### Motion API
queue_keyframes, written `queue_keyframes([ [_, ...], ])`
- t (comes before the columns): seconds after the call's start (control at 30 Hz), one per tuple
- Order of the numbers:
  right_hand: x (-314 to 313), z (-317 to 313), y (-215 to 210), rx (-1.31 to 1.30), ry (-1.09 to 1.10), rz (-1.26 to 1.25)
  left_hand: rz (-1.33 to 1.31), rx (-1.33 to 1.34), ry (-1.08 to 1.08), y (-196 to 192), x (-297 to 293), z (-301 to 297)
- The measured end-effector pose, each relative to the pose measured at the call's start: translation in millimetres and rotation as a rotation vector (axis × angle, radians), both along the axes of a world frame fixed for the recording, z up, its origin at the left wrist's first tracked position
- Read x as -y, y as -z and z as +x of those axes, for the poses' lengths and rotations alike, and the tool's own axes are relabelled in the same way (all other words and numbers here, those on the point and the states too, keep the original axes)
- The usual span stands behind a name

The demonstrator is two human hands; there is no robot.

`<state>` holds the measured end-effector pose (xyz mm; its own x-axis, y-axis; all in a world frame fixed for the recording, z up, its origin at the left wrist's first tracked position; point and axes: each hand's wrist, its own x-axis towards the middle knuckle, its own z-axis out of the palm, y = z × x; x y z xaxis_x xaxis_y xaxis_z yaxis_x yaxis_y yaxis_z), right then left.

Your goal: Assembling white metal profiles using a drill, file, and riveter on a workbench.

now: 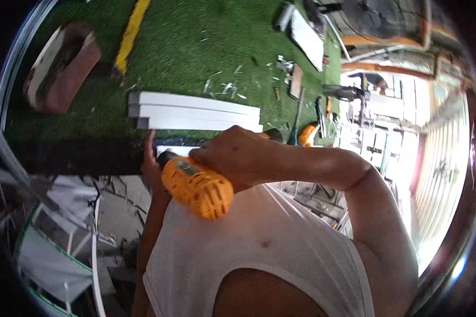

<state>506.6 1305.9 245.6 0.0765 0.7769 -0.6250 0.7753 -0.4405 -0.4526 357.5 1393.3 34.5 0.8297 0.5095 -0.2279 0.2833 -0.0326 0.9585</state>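
Observation:
My right hand [230,150] is closed around an orange-yellow cordless drill [198,187]. The drill's body points back toward my chest, and its dark chuck end [166,157] is at the table's near edge. A short stretch of white strip [181,150] shows between my hands there. My left hand [151,164] grips the left end of that strip beside the chuck, one finger extended along it; its other fingers are mostly hidden. Just beyond both hands, several white strips [198,113] with grey ends lie side by side on the green work surface [169,58].
A brown, curved hollow piece [69,71] and a yellow bar [129,39] lie at the far left. Metal scraps [230,89] are scattered beyond the strips. On the right are a second orange tool [308,134], a screwdriver [297,119] and a white panel [307,39]. A fan [373,16] stands beyond.

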Motion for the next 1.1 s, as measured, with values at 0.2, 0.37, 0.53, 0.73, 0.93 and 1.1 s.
queue_keyframes([
  [0.2, 7, -8, 3, 0.101, 0.085, 0.016, -0.147, -0.152, 0.003, 13, 6, 8],
  [0.37, 10, -12, 4, 0.096, 0.119, 0.027, -0.042, -0.099, -0.040, 52, 11, -5],
  [0.53, 13, -12, 2, 0.102, 0.138, 0.087, -0.469, -0.087, -0.003, 71, -15, -5],
  [0.73, 15, -10, 11, 0.098, 0.122, 0.094, -1.277, 0.284, -0.171, 11, 6, -1],
  [0.93, 9, -7, 6, 0.011, 0.109, -0.004, -0.124, -0.006, -0.022, -2, 11, 1],
  [1.1, 12, -12, 9, 0.081, 0.119, 0.056, -0.421, -0.084, -0.014, -13, 6, -2],
])
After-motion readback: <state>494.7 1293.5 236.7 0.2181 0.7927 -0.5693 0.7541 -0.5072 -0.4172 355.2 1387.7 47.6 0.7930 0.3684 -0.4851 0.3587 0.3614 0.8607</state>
